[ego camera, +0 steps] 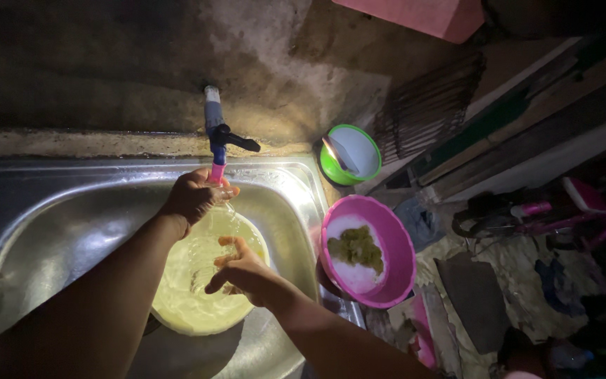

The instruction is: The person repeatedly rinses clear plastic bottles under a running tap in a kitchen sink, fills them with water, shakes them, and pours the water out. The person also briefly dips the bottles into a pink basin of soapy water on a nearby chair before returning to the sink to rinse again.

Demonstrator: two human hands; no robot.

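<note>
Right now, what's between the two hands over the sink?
In the head view, a thin stream of water falls from the tap between the left hand and the right hand, into the yellow bowl below.

We cannot see the tap's spout [216,173] — the left hand [192,196] covers it — and the clutter [527,281] at right blurs in darkness.

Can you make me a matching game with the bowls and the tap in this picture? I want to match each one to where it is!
Things:
1. pink bowl
2. green bowl
3. yellow bowl
4. tap

Places:
A. in the sink, under the hands
B. right of the sink, holding greenish bits
C. on the wall above the sink
D. at the back corner, past the sink

Pairs: 1-B, 2-D, 3-A, 4-C
</note>
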